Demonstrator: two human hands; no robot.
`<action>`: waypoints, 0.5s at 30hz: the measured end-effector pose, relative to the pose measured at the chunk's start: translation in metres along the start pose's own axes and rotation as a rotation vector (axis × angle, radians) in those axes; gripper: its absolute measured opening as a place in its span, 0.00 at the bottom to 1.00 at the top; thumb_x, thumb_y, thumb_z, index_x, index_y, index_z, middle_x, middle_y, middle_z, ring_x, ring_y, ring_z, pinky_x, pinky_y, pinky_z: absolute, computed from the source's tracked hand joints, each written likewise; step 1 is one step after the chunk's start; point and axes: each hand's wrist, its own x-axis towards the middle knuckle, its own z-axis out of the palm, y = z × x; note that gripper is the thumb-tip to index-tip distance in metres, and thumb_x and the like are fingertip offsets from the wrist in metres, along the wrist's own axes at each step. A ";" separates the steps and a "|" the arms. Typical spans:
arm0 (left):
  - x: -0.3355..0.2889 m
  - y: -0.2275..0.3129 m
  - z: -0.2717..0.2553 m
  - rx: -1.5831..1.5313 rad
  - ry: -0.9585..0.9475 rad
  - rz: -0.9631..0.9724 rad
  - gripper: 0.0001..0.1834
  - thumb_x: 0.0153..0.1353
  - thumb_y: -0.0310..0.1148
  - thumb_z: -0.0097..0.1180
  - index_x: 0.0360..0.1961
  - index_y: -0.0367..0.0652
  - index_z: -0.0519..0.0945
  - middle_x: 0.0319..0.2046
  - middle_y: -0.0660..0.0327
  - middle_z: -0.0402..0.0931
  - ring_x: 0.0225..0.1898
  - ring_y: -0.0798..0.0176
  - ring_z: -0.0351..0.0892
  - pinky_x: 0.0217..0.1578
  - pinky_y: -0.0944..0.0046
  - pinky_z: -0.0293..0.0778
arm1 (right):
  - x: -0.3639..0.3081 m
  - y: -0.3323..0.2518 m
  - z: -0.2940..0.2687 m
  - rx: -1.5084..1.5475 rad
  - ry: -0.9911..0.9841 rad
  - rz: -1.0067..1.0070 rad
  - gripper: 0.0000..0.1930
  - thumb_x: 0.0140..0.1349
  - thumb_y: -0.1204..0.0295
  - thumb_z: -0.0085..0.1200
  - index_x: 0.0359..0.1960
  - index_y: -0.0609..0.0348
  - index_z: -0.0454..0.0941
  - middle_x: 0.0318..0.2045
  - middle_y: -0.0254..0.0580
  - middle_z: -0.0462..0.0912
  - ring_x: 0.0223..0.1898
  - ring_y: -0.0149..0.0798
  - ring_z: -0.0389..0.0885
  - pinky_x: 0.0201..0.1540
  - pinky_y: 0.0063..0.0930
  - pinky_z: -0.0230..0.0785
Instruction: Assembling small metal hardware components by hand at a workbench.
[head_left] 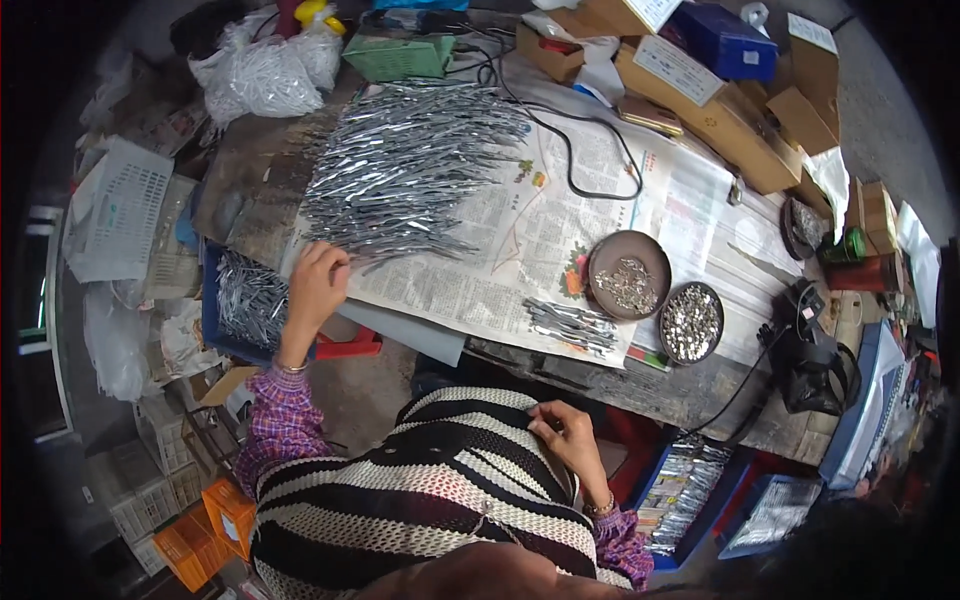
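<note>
Head cam: we can't tell either grip, left hand (318, 285) or right hand (570, 432); best pinch slim silver metal strips (400, 165) lightly

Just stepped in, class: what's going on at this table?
A person's left hand is at the near left edge of a wide spread of metal strips on newspaper; whether it grips any isn't clear. The right hand is in front of the striped top, fingers curled, with nothing visible in it. A smaller bunch of strips lies near the table's front edge, close to two dishes of small shiny parts.
</note>
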 end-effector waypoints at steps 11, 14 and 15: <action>0.015 0.019 -0.057 -0.119 -0.119 -0.065 0.04 0.49 0.21 0.54 0.28 0.35 0.75 0.26 0.57 0.74 0.26 0.63 0.76 0.30 0.68 0.71 | 0.007 -0.001 -0.006 0.040 0.026 -0.102 0.08 0.52 0.78 0.56 0.36 0.64 0.77 0.27 0.43 0.79 0.24 0.34 0.77 0.27 0.24 0.68; 0.021 0.037 -0.068 -0.152 -0.147 -0.037 0.04 0.48 0.20 0.54 0.27 0.34 0.75 0.24 0.59 0.74 0.25 0.68 0.73 0.28 0.71 0.68 | 0.008 -0.006 -0.009 0.091 0.060 -0.130 0.10 0.52 0.78 0.57 0.37 0.64 0.77 0.29 0.42 0.79 0.26 0.34 0.78 0.28 0.23 0.69; 0.023 0.048 -0.071 -0.184 -0.163 -0.015 0.04 0.47 0.20 0.54 0.27 0.34 0.75 0.24 0.60 0.73 0.25 0.68 0.72 0.28 0.71 0.68 | 0.010 -0.012 -0.011 0.100 0.073 -0.154 0.10 0.52 0.77 0.57 0.38 0.64 0.77 0.29 0.42 0.79 0.26 0.34 0.78 0.29 0.24 0.70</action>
